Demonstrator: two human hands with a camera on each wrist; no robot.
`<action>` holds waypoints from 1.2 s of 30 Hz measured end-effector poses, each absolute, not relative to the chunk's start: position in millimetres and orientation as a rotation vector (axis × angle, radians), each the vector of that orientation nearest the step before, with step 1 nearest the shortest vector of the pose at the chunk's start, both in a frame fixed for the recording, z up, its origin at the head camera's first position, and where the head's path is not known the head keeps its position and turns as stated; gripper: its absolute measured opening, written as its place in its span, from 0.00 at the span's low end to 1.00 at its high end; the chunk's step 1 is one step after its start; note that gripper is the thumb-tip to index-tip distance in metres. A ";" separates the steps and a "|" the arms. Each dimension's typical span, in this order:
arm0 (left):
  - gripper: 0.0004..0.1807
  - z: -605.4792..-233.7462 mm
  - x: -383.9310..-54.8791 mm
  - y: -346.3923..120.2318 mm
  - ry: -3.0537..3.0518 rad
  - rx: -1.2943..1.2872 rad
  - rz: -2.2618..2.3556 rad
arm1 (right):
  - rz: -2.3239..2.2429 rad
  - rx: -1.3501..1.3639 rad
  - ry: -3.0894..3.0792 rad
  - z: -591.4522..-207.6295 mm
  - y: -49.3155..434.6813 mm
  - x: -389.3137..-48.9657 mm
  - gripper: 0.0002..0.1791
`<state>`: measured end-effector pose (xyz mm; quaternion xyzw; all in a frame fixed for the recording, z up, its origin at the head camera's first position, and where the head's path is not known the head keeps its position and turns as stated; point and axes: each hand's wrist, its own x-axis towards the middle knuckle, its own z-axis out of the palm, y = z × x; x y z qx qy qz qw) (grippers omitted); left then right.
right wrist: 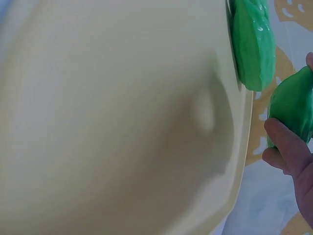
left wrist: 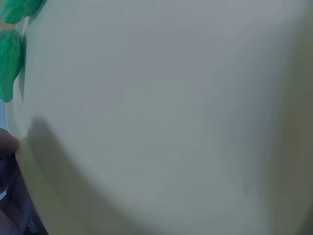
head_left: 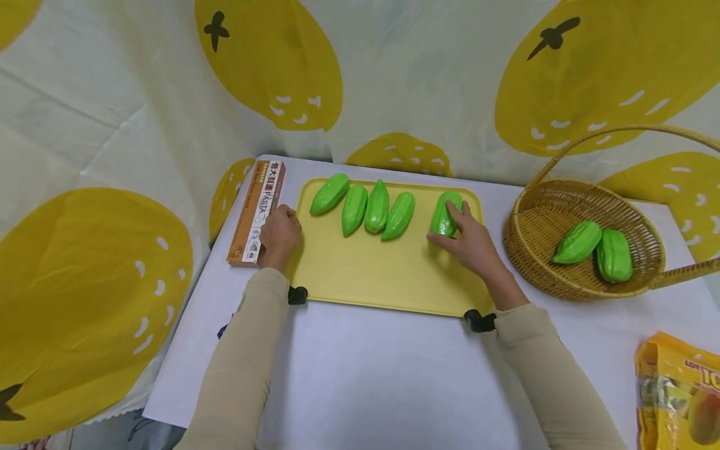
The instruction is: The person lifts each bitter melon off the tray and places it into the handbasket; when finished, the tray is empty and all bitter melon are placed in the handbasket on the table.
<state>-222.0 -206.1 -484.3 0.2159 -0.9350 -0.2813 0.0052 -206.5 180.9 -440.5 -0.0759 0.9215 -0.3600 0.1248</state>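
Observation:
My right hand (head_left: 469,240) grips a green ridged gourd (head_left: 443,215) between thumb and fingers, over the right part of the yellow tray (head_left: 360,275). In the right wrist view, the held gourd (right wrist: 292,105) appears above the tray rim, and a shadow falls on the tray. Several similar gourds (head_left: 354,210) lie side by side along the tray's far edge, left of the held one. At the tray's left edge is my left hand (head_left: 280,234), fingers curled. The left wrist view has a fingertip (left wrist: 9,143) on the tray rim.
A pasta box (head_left: 247,215) lies left of the tray, close by my left hand. To the right, a wicker basket (head_left: 525,262) with a tall handle holds two more gourds (head_left: 613,256). A yellow packet (head_left: 675,394) lies nearer, at the right. Patterned cloth (head_left: 405,69) hangs behind the table.

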 end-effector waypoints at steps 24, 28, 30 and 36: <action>0.17 -482.7 -220.3 -206.7 -2.918 0.659 -0.882 | -1.237 -0.252 2.738 -415.9 188.6 -181.7 0.52; 0.17 -482.4 -220.2 -207.1 -2.928 0.656 -0.881 | -1.253 -0.248 2.745 -410.0 190.1 -176.6 0.52; 0.17 -482.4 -220.3 -207.6 -2.934 0.655 -0.879 | -1.252 -0.241 2.756 -407.4 191.7 -174.1 0.52; 0.18 -482.8 -220.5 -207.5 -2.940 0.650 -0.892 | -1.305 -0.226 2.758 -405.3 202.6 -169.8 0.51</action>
